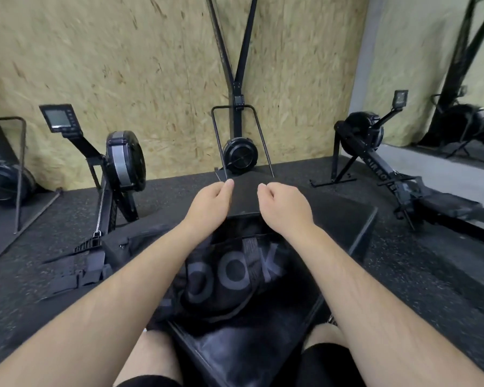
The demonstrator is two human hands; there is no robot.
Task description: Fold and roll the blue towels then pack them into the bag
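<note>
My left hand [213, 199] and my right hand [282, 202] are raised side by side in front of me. Each pinches an upper corner of a small dark towel [246, 196], which hangs taut between them. Its colour reads as near black in this light. Below the towel lies a black bag [235, 277] with large grey letters. The bag is slumped on a black padded box [352, 227] between my knees. Its opening is hidden behind the towel and my wrists.
A ski machine [238, 155] stands against the chipboard wall straight ahead. Rowing machines sit at the left [123, 166] and right [372, 141]. Black straps and fabric [76, 269] lie on the rubber floor to my left. A mirror [458, 79] covers the right wall.
</note>
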